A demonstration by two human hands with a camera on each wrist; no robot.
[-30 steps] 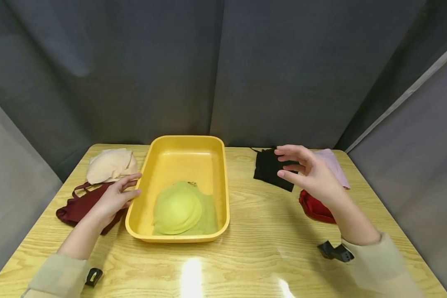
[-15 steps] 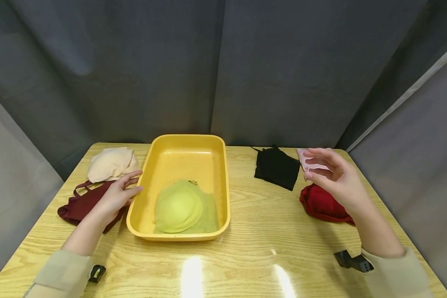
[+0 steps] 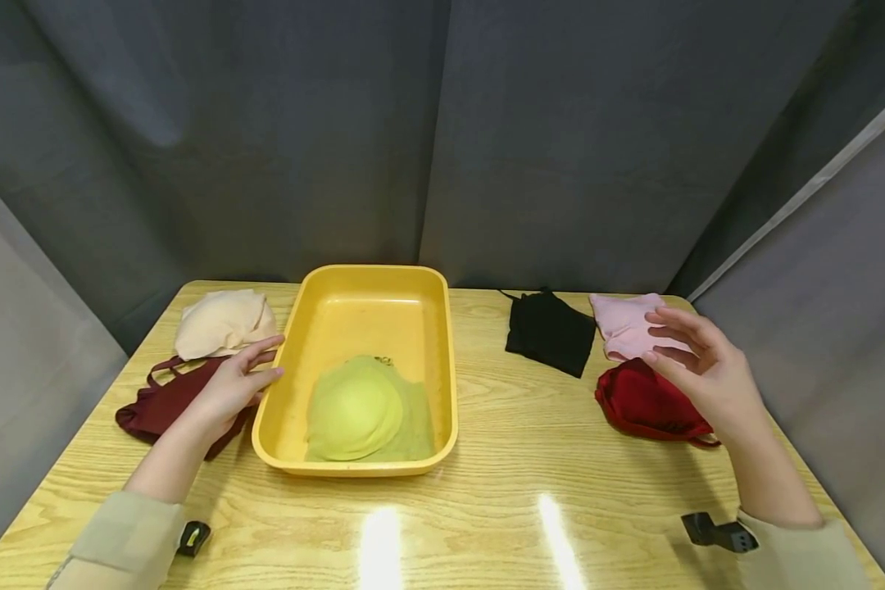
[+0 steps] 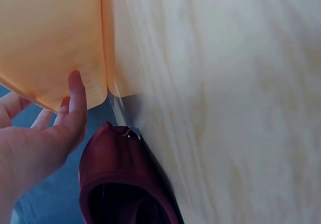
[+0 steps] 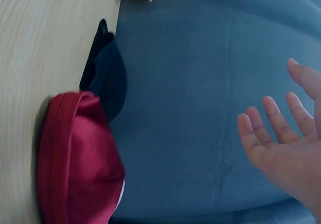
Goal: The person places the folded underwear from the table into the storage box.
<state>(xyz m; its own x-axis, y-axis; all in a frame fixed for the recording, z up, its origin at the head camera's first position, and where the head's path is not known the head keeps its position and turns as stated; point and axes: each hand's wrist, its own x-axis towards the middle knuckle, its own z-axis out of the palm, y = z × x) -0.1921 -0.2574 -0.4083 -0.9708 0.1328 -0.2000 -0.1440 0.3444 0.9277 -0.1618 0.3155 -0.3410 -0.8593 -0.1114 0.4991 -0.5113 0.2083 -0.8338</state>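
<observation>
My left hand (image 3: 229, 393) touches the left rim of a yellow plastic tray (image 3: 453, 393) with its fingertips, the fingers loosely extended. Inside the tray, toward its near end, lies a yellow-green bra (image 3: 354, 410). Beneath and beside that forearm is a maroon bra (image 3: 170, 403) with straps, partly covered by the hand. My right hand (image 3: 715, 381) hovers at the right, fingers spread and slightly bent, nothing in it. In the head view it overlaps a red bra (image 3: 642, 401) and a pink folded garment (image 3: 619, 321); the right wrist view shows the red bra (image 5: 90, 158) well apart from the fingers.
A beige bra (image 3: 221, 322) lies at the back left, behind the maroon one. A black garment (image 3: 549, 334) with a thin strap rests right of the tray near the back edge. Grey curtains (image 3: 302, 147) enclose the wooden table (image 3: 501, 459) at the back and sides.
My right hand has moved right, from over the black garment past the pink one to the right of the red bra, uncovering them. The left hand stays at the tray's rim.
</observation>
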